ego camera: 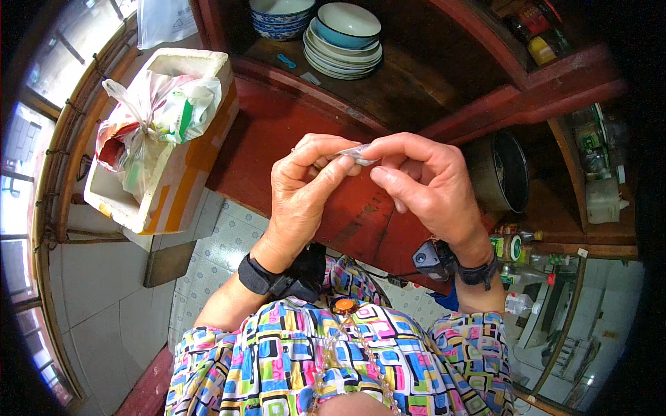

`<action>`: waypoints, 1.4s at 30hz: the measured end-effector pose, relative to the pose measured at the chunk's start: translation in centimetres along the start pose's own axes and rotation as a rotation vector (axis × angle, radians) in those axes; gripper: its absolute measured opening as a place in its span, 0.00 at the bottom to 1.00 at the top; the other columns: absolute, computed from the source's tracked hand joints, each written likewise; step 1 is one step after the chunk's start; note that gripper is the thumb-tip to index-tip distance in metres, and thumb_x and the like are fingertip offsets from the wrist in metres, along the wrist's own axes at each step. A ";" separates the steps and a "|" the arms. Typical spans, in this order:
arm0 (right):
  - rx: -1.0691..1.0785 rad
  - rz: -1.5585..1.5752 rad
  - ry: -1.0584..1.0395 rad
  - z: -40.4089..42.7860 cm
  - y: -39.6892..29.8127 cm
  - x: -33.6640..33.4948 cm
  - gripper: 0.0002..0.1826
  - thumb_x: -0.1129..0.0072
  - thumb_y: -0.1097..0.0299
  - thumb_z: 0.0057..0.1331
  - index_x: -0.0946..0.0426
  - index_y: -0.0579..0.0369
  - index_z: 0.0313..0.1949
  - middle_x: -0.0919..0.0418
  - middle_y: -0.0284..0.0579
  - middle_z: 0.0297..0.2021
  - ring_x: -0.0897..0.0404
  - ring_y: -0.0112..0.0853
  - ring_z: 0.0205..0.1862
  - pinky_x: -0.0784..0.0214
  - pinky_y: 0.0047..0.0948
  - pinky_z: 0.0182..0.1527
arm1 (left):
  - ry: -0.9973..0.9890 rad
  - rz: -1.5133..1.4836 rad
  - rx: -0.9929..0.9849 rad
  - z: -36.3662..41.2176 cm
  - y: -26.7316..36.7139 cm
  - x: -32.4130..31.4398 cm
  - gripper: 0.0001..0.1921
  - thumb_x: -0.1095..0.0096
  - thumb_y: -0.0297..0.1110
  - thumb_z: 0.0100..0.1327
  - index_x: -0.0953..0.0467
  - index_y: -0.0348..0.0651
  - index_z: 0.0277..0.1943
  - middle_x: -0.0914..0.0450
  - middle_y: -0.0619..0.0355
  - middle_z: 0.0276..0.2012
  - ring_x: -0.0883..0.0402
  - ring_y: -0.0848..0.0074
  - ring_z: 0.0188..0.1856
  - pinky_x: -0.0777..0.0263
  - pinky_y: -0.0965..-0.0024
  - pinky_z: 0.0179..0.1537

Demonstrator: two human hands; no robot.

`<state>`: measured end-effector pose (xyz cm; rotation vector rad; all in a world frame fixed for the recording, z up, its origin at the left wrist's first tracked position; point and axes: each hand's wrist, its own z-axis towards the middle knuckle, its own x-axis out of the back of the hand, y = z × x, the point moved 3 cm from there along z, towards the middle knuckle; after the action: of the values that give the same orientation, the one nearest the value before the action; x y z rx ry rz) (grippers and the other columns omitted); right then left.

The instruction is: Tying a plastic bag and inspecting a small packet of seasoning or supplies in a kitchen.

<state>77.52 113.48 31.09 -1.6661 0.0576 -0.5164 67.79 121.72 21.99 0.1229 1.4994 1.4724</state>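
Between my hands is a small crumpled piece of clear plastic (356,153), possibly a tiny bag; what it contains I cannot tell. My left hand (312,179) pinches it between thumb and forefinger. The forefinger of my right hand (424,179) touches its right end, while the right thumb stands a little apart below. Both hands are above the red wooden surface (354,229) of a cabinet. Dark straps circle both wrists, each with a small device attached.
A foam box (195,171) holding tied plastic bags (148,125) stands at left by the window. Behind, the cabinet shelf carries stacked plates (341,65), an enamel bowl (348,23) and patterned bowls (282,21). To the right are a metal pot (494,171) and several bottles (520,273).
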 end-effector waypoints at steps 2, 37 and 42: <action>0.029 -0.048 0.033 -0.2 -0.3 0.2 0.07 0.47 0.79 0.56 0.25 0.59 0.35 0.26 0.31 0.25 0.32 0.12 0.23 0.39 0.12 0.23 | 0.009 -0.103 0.040 -0.1 0.0 -0.2 0.08 0.47 0.23 0.59 0.26 0.33 0.41 0.24 0.57 0.36 0.25 0.81 0.35 0.31 0.80 0.39; 0.422 -0.758 0.673 -4.8 -1.1 9.8 0.07 0.44 0.78 0.51 0.25 0.58 0.32 0.26 0.42 0.25 0.26 0.29 0.26 0.34 0.24 0.30 | 0.061 -0.087 0.230 -0.1 -0.7 0.7 0.09 0.49 0.24 0.59 0.29 0.34 0.43 0.26 0.56 0.40 0.27 0.76 0.41 0.28 0.76 0.41; 0.264 -1.015 1.055 -11.0 0.3 22.0 0.09 0.50 0.74 0.56 0.26 0.57 0.38 0.25 0.48 0.28 0.25 0.41 0.32 0.32 0.33 0.36 | 0.055 -0.132 0.265 0.2 -1.7 -0.5 0.07 0.50 0.20 0.58 0.28 0.34 0.40 0.25 0.55 0.38 0.24 0.75 0.38 0.25 0.76 0.39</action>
<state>93.26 96.01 38.16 -0.9019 -0.0943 -2.0278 69.04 121.12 20.96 0.1405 1.7105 1.1767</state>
